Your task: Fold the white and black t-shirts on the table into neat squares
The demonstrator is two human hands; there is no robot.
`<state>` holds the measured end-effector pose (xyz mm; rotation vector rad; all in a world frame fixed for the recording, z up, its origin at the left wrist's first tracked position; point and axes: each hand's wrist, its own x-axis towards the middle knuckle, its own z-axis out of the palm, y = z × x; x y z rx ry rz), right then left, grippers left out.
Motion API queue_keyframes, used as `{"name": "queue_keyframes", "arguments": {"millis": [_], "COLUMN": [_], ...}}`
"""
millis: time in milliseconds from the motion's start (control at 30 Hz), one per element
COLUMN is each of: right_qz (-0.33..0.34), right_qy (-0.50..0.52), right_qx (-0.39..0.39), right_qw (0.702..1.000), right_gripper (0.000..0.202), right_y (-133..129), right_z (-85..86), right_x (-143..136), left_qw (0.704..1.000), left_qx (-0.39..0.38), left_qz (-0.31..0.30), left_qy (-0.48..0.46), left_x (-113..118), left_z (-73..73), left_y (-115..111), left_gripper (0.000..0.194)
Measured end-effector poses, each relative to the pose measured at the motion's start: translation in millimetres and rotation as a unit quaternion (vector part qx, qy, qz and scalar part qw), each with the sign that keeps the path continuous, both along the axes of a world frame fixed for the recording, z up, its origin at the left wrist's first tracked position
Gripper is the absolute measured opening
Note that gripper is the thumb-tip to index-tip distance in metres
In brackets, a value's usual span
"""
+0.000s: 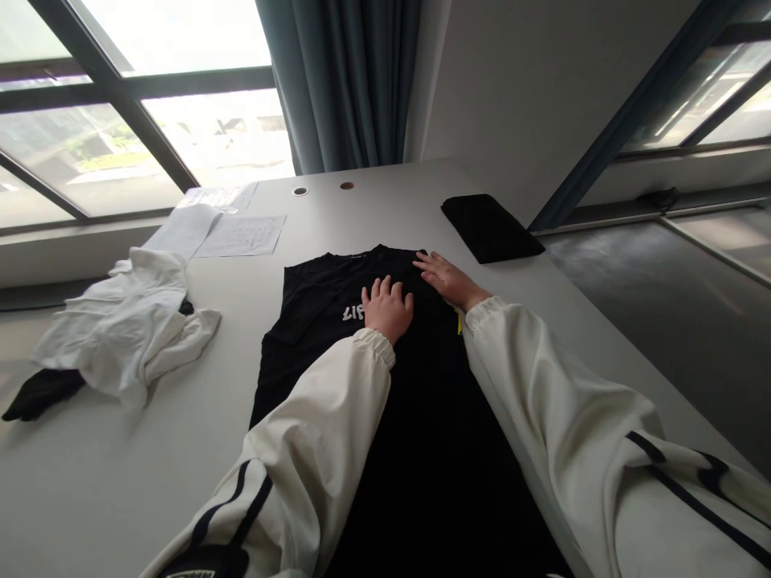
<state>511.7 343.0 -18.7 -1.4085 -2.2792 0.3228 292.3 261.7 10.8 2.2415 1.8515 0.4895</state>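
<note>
A black T-shirt (319,345) lies spread on the white table, its neckline toward the far side and white lettering across the chest. My left hand (389,309) rests palm down on the chest, fingers spread, covering part of the lettering. On the shirt's right shoulder lies my right hand (449,281), flat with fingers stretched out. A small bit of yellow shows at the shirt's right edge, just below my right wrist. The lower part of the shirt runs toward me between my cream sleeves.
A folded black cloth (491,229) sits at the table's (234,281) right edge. Crumpled white clothing (120,329) lies on the left, with something black under it. Paper sheets (241,235) are at the far left, and two round holes mark the back. Curtains and windows stand beyond.
</note>
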Motion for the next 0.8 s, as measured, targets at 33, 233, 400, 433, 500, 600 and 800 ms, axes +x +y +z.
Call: {"name": "queue_keyframes", "arguments": {"millis": [33,233,400,433,500,600,800], "right_qz": [-0.004,-0.054,-0.093,-0.106,-0.138,-0.186,-0.201], "right_qy": [-0.006,-0.073,-0.057,-0.042,-0.009,0.013,0.000], "right_qx": [0.001,-0.015,-0.005,0.007,0.038,0.079,0.120], "right_qw": [1.000,0.996,0.994,0.993,0.990,0.979,0.972], "right_gripper": [0.054,0.059,0.063,0.064,0.063,0.055,0.036], "right_y": [8.3,35.4,43.2,43.1,40.9,34.3,26.3], "right_z": [-2.0,-13.9,-14.1,-13.3,-11.5,-8.3,-4.6], "right_x": [-0.1,-1.9,-2.7,-1.8,1.0,5.8,5.4], "left_qw": [1.000,1.000,1.000,1.000,1.000,1.000,1.000], "left_qx": [0.001,0.005,0.012,0.011,0.007,0.001,0.002], "left_qz": [-0.002,-0.004,-0.007,-0.006,-0.002,-0.001,0.007], "left_qy": [0.001,0.002,-0.001,-0.002,-0.005,-0.011,-0.009], "left_x": [0.0,0.0,-0.4,-0.4,-0.2,0.4,0.9], "left_z": [0.3,-2.1,-3.8,-3.7,-3.0,-1.7,1.8], "left_y": [-0.2,0.0,-0.4,-0.4,-0.3,0.1,-0.5], "left_gripper": [0.046,0.047,0.049,0.049,0.049,0.050,0.046]}}
